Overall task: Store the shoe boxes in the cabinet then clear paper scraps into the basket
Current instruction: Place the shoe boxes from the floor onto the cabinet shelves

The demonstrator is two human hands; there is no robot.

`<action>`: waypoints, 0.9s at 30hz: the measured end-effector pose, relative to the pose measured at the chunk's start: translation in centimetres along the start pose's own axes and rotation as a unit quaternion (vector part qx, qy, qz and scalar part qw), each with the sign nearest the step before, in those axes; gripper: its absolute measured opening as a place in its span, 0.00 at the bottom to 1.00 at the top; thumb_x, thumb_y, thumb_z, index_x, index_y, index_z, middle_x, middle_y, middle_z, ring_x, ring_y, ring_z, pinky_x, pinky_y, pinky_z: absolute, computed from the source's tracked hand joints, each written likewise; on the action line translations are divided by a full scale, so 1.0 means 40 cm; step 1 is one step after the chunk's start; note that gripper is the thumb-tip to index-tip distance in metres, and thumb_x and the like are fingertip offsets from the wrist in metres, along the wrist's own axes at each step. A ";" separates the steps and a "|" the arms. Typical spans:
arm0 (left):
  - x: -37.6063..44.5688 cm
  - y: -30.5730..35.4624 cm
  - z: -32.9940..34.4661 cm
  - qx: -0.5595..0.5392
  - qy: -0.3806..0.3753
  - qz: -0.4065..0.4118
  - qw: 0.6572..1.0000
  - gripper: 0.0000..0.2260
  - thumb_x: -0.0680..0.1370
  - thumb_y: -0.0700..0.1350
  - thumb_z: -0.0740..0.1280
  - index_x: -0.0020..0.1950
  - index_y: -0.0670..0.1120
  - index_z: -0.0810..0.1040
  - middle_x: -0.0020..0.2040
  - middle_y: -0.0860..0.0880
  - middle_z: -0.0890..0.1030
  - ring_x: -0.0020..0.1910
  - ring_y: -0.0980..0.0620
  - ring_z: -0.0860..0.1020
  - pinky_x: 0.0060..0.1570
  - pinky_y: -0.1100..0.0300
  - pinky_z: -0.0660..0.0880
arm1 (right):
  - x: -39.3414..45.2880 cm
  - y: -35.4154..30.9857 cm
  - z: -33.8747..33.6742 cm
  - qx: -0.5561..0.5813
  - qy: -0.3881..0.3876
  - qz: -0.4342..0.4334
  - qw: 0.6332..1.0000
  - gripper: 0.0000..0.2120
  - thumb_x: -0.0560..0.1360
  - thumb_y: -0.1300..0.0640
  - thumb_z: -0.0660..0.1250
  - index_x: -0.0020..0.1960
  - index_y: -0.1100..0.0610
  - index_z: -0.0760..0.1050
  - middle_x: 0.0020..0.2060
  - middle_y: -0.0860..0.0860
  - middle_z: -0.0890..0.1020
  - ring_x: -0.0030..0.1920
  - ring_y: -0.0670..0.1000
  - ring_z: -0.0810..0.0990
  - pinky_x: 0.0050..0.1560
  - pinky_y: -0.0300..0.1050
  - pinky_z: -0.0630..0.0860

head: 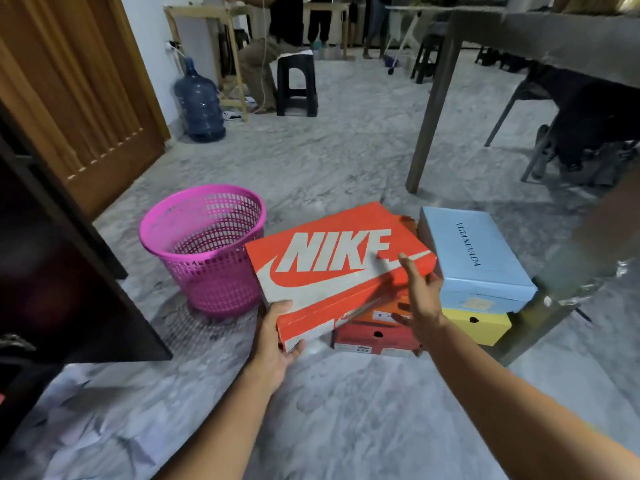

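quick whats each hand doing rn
Left hand: grips the near corner of the orange Nike box, thumb on the lid.
Right hand: open, fingers spread at the box's right side, gripping nothing.

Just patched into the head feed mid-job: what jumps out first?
The big orange Nike box in the centre, tilted on a red box, left hand gripping its near corner and right hand open at its right edge. A pink basket stands left of it; a blue box sits on a yellow one to the right.
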State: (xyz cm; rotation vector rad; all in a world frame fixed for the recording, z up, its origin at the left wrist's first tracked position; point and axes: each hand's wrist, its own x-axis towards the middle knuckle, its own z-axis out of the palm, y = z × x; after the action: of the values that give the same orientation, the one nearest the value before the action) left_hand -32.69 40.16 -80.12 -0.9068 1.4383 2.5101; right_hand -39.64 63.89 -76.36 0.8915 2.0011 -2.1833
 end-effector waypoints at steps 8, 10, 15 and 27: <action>-0.241 0.094 -0.351 -0.035 0.039 0.052 0.997 0.18 0.74 0.50 0.71 0.62 0.48 0.80 0.50 0.46 0.87 0.52 0.45 0.81 0.45 0.52 0.77 | -0.219 0.029 -0.003 -0.015 -0.242 0.033 0.970 0.32 0.59 0.43 0.81 0.59 0.56 0.84 0.48 0.65 0.83 0.55 0.67 0.85 0.64 0.64 0.79; -0.320 0.120 -0.439 -0.044 0.067 0.085 0.993 0.23 0.71 0.52 0.72 0.64 0.46 0.79 0.50 0.45 0.86 0.51 0.45 0.81 0.44 0.52 0.77 | -0.284 0.061 0.049 -0.025 -0.295 0.032 0.955 0.38 0.57 0.43 0.82 0.65 0.55 0.80 0.50 0.63 0.84 0.55 0.65 0.86 0.63 0.61 0.80; -0.499 0.182 -0.611 -0.076 0.140 0.166 0.973 0.33 0.59 0.56 0.74 0.63 0.46 0.79 0.47 0.45 0.85 0.46 0.46 0.79 0.43 0.53 0.76 | -0.436 0.103 0.210 -0.006 -0.387 0.025 0.922 0.47 0.48 0.41 0.87 0.64 0.56 0.81 0.48 0.63 0.79 0.54 0.63 0.82 0.54 0.54 0.84; -0.766 0.424 -0.845 -0.196 0.339 0.394 0.832 0.21 0.66 0.61 0.71 0.56 0.55 0.78 0.57 0.49 0.83 0.61 0.47 0.79 0.52 0.53 0.76 | -0.841 0.000 0.658 0.009 -0.530 -0.020 0.848 0.15 0.75 0.48 0.73 0.59 0.51 0.77 0.56 0.60 0.81 0.62 0.63 0.82 0.64 0.63 0.79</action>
State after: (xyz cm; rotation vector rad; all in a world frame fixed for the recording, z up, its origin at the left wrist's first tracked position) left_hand 0.90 9.20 -63.26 -1.7041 1.7782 3.3849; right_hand -21.48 28.09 -61.70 -0.3699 1.3870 -1.9637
